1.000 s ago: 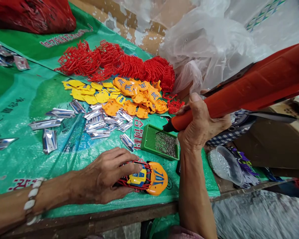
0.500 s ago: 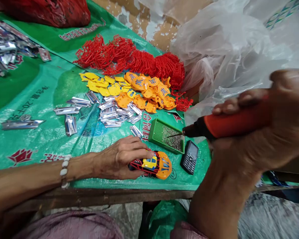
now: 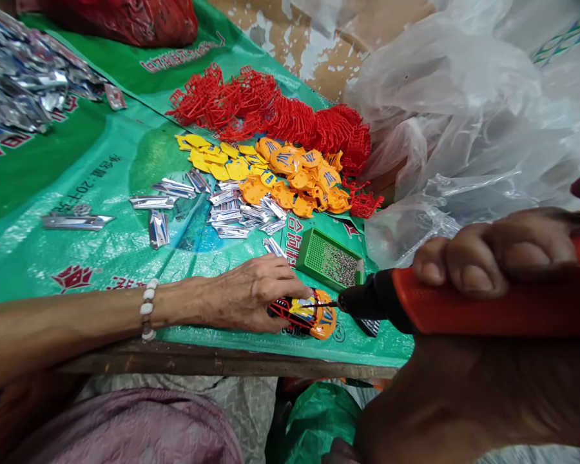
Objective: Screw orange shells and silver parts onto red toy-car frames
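My left hand (image 3: 251, 293) presses down on a small toy car (image 3: 305, 313) with an orange and yellow shell and a red frame, near the table's front edge. Its fingers curl over the car's rear. My right hand (image 3: 497, 258) is wrapped round an orange electric screwdriver (image 3: 444, 306), very close to the camera. The screwdriver's black nose and thin bit point left and touch the top of the car. A green tray of small screws (image 3: 331, 258) lies just behind the car.
On the green tarpaulin (image 3: 101, 193) lie silver plastic parts (image 3: 232, 209), orange and yellow shells (image 3: 280, 171) and a heap of red frames (image 3: 270, 113). More silver parts (image 3: 24, 77) are piled at far left. A clear plastic bag (image 3: 454, 109) stands at right. A black phone's corner (image 3: 368, 327) peeks from under the screwdriver.
The screwdriver has swung from the green screw tray down to the toy car, its bit now on the car. My left hand stays on the car. The view has pulled back and shifted.
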`<state>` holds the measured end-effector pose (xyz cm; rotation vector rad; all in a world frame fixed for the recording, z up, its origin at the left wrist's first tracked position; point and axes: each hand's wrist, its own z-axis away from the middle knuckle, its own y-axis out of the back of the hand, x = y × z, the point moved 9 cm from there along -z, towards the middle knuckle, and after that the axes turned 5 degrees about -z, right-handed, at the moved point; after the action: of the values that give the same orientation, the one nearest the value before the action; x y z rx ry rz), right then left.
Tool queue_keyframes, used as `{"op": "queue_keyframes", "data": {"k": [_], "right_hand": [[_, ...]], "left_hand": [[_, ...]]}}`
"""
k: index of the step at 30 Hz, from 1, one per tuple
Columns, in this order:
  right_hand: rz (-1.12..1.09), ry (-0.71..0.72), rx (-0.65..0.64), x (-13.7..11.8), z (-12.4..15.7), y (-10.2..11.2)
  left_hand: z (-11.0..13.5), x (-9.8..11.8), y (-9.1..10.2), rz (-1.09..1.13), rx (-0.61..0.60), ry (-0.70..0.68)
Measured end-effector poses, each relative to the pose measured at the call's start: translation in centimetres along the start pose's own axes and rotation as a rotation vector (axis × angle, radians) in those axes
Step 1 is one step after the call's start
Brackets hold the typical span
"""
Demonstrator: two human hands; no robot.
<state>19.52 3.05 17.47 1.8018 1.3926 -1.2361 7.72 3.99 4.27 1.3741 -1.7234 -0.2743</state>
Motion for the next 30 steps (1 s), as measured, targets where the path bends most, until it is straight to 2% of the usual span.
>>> {"op": "queue_keyframes", "data": {"k": [2, 10, 14, 20, 25, 30], "right_hand": [[-0.04, -0.001, -0.03, 0.0, 0.2, -0.5], [0.051, 0.002, -0.05, 0.4, 0.4, -1.2], [0.042, -0.064, -0.03, 1.1, 0.6, -0.9], [-0.045, -0.046, 0.032, 0.9, 0.7, -0.9], [-0.118, -0.02, -0.023, 0.5, 1.0, -1.5], [-0.07, 0.0, -0.152, 0.5, 0.3, -1.9]], "left_hand": [[0.0, 0.1, 0.0, 0.008, 0.006, -0.013], [0.0, -0.1, -0.1, 0.021, -0.024, -0.011], [0.0, -0.2, -0.3, 0.02, -0.042, 0.007], [-0.1, -0.1, -0.2, 0.038, -0.06, 0.009], [-0.1, 0.1, 0.1, 0.033, -0.042, -0.018], [-0.3, 0.1, 0.2, 0.003, -0.067, -0.002]]}}
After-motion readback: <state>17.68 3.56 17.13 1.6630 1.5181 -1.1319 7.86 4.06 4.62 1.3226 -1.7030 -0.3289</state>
